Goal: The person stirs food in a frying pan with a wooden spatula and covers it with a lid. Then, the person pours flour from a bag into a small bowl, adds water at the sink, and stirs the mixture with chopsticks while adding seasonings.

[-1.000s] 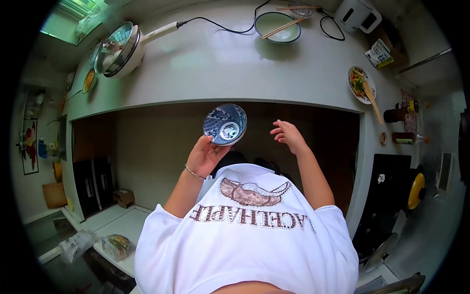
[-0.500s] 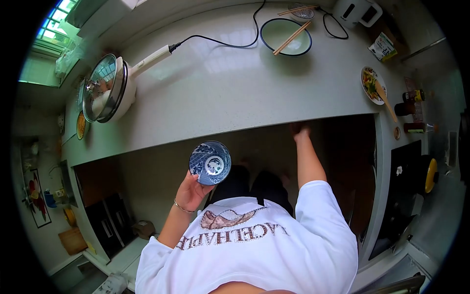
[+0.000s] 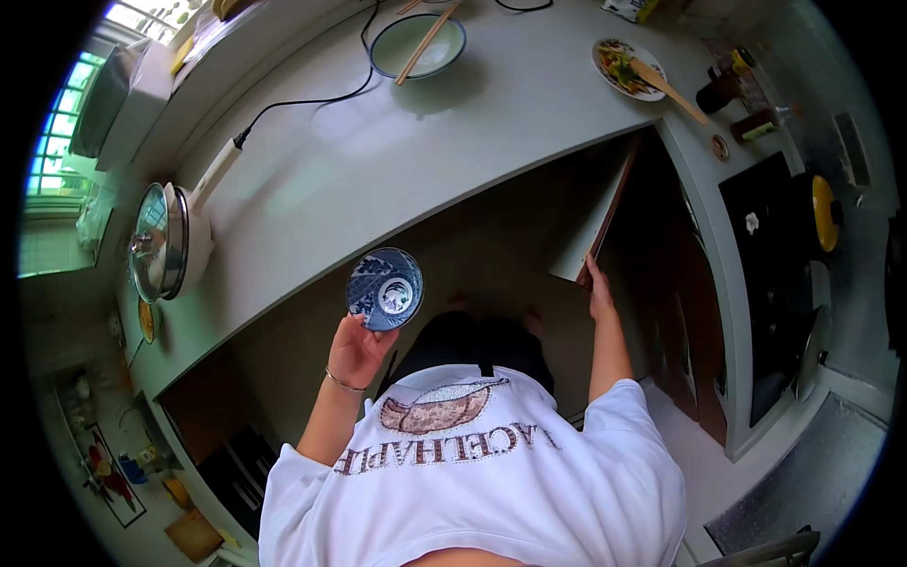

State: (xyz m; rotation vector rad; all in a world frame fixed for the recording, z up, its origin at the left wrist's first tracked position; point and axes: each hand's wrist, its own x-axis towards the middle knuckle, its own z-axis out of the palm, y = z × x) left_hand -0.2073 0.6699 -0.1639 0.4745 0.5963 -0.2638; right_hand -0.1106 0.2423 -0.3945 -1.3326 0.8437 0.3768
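My left hand (image 3: pixel 359 348) grips a blue-and-white patterned bowl (image 3: pixel 370 283) by its rim, its inside facing up toward me, in front of the counter edge. A bracelet circles that wrist. On the other side, my right hand (image 3: pixel 599 287) is closed on the free edge of a cabinet door (image 3: pixel 595 215) below the counter. The door stands swung out toward me, and its pale inner face shows. Some of my right fingers are hidden behind the door's edge.
An electric pot with a glass lid (image 3: pixel 151 248) stands at the counter's left end, its cord trailing back. Chopsticks (image 3: pixel 430 40) rest across a green bowl (image 3: pixel 449 59). A plate of food (image 3: pixel 605 59) holds a wooden spatula (image 3: pixel 669 90). A black stove (image 3: pixel 756 198) lies right.
My right hand has come back from under the counter edge, pulling the cabinet door open. My left hand still holds the bowl. The view has turned toward the right.
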